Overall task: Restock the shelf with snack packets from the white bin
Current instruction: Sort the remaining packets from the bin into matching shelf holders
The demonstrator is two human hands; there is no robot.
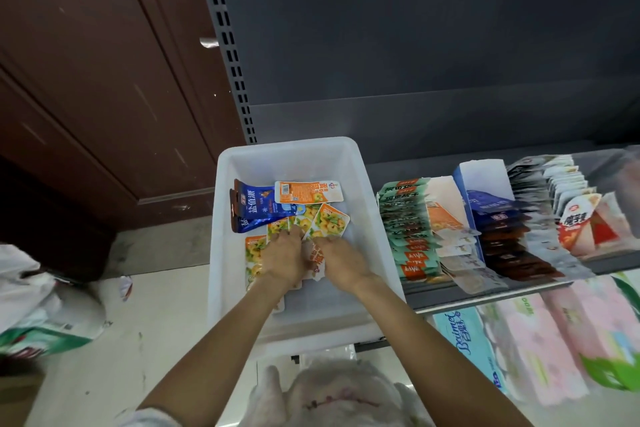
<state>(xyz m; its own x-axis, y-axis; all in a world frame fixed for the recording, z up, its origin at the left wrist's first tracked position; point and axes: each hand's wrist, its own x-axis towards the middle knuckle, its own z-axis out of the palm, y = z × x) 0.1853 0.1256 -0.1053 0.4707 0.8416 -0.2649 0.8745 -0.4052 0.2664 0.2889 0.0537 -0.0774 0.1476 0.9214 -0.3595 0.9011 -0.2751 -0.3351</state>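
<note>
The white bin (360, 191) sits on the left end of the shelf (436, 300). Inside it lie several orange snack packets (329, 222), one more orange packet (308, 191) at the back, and blue packets (254, 210) at the left. Both hands are down in the bin. My left hand (282, 258) rests on the orange packets with its fingers curled over them. My right hand (341, 262) grips an orange-and-white packet (317, 258) between the two hands. What lies under the palms is hidden.
Rows of snack packets stand on the shelf to the right: green-orange ones (408, 236), blue and dark ones (498, 232), silver and red-white ones (571, 204). Tissue packs (540, 336) fill the shelf below. A brown cabinet (86, 80) and bags (38, 305) are at the left.
</note>
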